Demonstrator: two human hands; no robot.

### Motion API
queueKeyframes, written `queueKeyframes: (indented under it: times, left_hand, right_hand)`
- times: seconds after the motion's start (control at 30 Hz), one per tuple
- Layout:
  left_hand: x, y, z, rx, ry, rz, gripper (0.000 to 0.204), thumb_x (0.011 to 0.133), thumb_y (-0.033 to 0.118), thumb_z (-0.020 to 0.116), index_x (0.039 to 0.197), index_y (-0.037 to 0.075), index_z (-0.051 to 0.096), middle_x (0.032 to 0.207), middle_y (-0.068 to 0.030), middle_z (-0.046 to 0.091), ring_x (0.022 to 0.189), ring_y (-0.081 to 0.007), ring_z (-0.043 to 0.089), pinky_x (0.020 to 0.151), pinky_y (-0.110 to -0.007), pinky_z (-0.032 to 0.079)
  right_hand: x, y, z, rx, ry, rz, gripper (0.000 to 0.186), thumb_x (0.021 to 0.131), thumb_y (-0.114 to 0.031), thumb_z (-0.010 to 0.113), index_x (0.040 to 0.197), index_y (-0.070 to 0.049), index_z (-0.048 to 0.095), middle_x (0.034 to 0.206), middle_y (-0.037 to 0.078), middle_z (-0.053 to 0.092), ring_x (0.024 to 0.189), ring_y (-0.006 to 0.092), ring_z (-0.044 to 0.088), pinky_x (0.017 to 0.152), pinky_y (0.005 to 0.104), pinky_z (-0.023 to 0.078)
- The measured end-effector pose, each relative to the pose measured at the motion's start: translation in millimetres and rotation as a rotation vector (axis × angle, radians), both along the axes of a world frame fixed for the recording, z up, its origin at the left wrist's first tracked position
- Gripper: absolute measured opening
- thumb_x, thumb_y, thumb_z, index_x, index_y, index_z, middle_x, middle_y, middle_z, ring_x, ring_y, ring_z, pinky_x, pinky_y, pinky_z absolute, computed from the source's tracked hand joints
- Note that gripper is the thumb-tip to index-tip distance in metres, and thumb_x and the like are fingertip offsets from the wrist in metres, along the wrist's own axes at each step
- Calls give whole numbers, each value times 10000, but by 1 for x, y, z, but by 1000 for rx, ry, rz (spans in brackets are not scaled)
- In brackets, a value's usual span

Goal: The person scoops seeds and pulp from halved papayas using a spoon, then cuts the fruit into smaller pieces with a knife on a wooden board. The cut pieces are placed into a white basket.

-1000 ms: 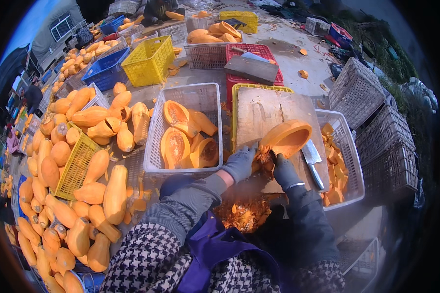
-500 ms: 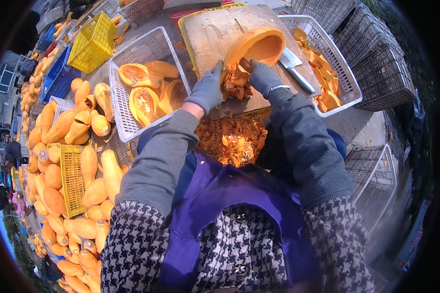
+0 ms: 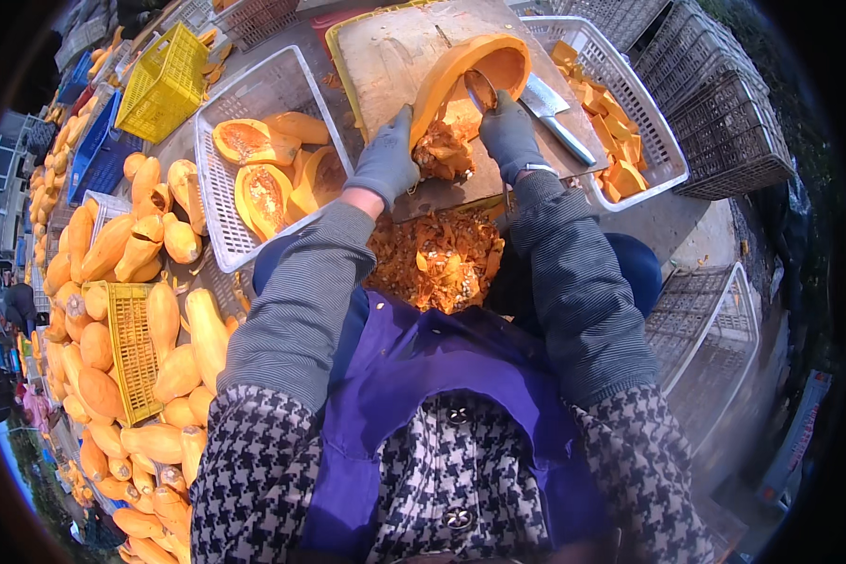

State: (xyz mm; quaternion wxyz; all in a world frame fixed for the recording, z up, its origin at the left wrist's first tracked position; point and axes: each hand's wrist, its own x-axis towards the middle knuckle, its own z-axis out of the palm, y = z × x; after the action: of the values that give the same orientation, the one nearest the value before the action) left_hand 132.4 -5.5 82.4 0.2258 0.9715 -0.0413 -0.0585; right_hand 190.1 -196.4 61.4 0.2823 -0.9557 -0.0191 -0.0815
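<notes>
A halved orange squash (image 3: pixel 461 66) stands tilted on a wooden cutting board (image 3: pixel 385 56). My left hand (image 3: pixel 385 162), in a grey glove, holds its lower edge. My right hand (image 3: pixel 509 132), also gloved, grips a metal spoon (image 3: pixel 481 89) whose bowl is inside the squash's hollow. Pulp and seeds (image 3: pixel 442 150) hang between my hands. A heap of scraped seeds and pulp (image 3: pixel 437 258) lies below the board's near edge, by my lap.
A cleaver (image 3: pixel 556 117) lies on the board's right side. White basket (image 3: pixel 663 150) at right holds cut squash pieces; white basket (image 3: pixel 218 216) at left holds halved squash. Whole squashes (image 3: pixel 113 310) and yellow crates (image 3: pixel 164 80) are at left. Empty grey crates (image 3: pixel 733 113) stand at right.
The view has tilted further down toward my lap. My hands stay on the squash half, and the spoon keeps working in its hollow, with more pulp pulled out toward the board's edge.
</notes>
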Motion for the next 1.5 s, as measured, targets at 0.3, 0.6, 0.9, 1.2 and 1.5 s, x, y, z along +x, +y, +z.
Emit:
queueKeyframes:
  times: [0.3,0.6,0.9,1.2,1.5]
  left_hand:
    - [8,4,-5,-8,-22,-49,860,692,71,646,1444,64,227,1255,-300,484,1142,-419,510,951,-421,434]
    - [10,-3,-1,-11,-29,19,832,697,48,622,1440,68,249,1237,-291,498,1143,-411,515,952,-416,434]
    - [4,-7,-4,144,-129,6,738,751,39,593,1418,131,291,1168,-218,502,1085,-385,539,883,-436,475]
    - [-4,-16,-8,248,-239,-29,710,777,3,567,1420,93,279,1094,-192,494,966,-352,560,739,-427,529]
    - [-2,-12,-10,198,-221,-43,730,782,-20,549,1438,82,246,1104,-219,489,996,-371,552,788,-423,514]
  right_hand:
    - [23,13,-2,1060,367,-61,196,888,-80,540,1076,-25,542,750,105,643,528,134,535,451,259,434]
    - [-42,-2,0,-237,195,429,299,863,-77,490,1158,-112,524,982,214,642,960,360,625,789,431,499]
    - [9,-40,20,-373,228,117,252,882,-92,447,1117,-51,527,1007,221,652,969,336,642,823,428,494]
    - [-26,10,3,-298,301,258,267,880,-141,487,1115,-17,464,995,263,644,924,406,639,790,468,499]
    - [-58,-6,13,-339,209,249,172,826,-54,503,998,-47,516,881,254,646,871,417,632,771,481,496]
